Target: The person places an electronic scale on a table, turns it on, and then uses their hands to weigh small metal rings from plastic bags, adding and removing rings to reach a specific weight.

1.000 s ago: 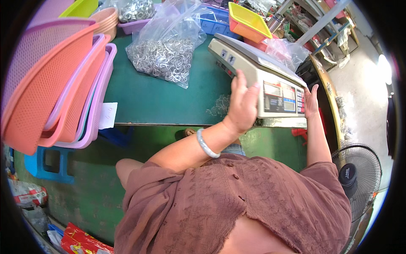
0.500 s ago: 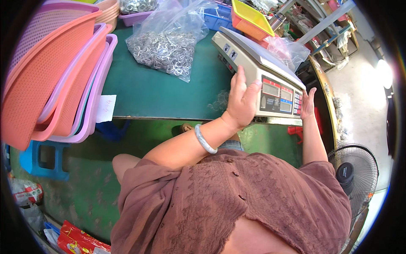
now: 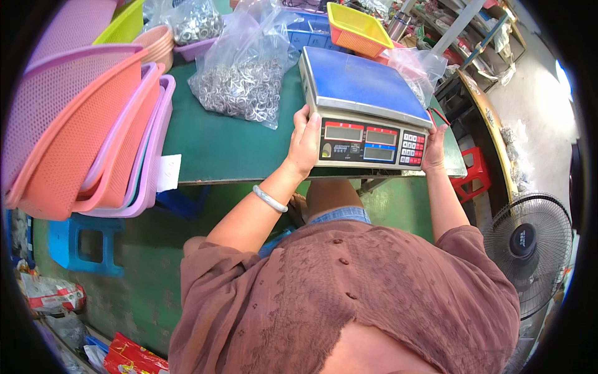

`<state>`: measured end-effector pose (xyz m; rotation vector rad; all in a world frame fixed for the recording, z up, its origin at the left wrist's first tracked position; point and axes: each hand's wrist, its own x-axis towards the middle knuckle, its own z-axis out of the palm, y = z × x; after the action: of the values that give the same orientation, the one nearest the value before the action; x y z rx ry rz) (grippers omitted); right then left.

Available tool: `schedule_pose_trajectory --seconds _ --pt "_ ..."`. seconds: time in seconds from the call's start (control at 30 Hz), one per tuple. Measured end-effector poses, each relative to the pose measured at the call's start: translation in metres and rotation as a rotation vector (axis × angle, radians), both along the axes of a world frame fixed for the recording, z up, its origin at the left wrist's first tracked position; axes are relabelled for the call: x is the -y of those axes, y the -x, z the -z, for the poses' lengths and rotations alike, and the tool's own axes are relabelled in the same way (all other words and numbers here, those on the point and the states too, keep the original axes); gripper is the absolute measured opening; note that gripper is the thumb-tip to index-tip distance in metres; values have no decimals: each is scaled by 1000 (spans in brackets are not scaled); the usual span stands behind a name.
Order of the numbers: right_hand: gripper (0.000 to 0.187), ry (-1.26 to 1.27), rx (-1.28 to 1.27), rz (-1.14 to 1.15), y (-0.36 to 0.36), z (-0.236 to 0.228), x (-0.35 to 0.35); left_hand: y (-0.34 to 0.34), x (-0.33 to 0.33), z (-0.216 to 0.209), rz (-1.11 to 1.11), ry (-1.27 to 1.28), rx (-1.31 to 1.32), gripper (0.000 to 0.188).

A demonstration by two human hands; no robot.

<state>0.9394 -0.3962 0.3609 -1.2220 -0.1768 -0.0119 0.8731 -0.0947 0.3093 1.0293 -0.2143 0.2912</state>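
A digital weighing scale (image 3: 367,81) with a blue flat top and a front panel of displays and keys sits at the near edge of the green table. My left hand (image 3: 304,142) grips its left front corner, thumb against the front face. At the opposite front corner, my right hand (image 3: 434,148) holds the right side, its fingers partly hidden behind the casing. Left of the scale lies a clear plastic bag (image 3: 240,87) full of small silver metal rings, touched by neither hand.
Stacked pink and purple plastic baskets (image 3: 93,137) crowd the table's left side. Behind the scale stand a yellow-and-orange basket (image 3: 361,31) and a blue bin (image 3: 311,31). A red stool (image 3: 471,174) and a fan (image 3: 526,249) are at the right, a blue stool (image 3: 87,246) at the left.
The scale has gone from tilted to nearly level and turned, its blue top now showing. Both hands have moved left with it, and my left hand has closed more around its corner.
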Motion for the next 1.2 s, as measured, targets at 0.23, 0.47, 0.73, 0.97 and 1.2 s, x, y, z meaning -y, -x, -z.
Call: schedule_pose_trajectory --seconds 0.23,0.47,0.73,0.97,1.2 --pt "71 -83 49 62 -8 19 -9 -17 -22 16 89 -148 -158 52" --pt "70 -138 -21 67 -17 29 -7 -27 -38 -7 207 50 -305 33" --pt "66 -137 -130 66 -28 39 9 -50 -59 -17 296 -82 -518 57" --pt "66 -95 -137 67 -29 39 9 -64 -60 -16 419 -251 -562 47" --pt "69 -42 -202 154 -24 31 -5 -77 -69 -17 549 -215 -629 44"
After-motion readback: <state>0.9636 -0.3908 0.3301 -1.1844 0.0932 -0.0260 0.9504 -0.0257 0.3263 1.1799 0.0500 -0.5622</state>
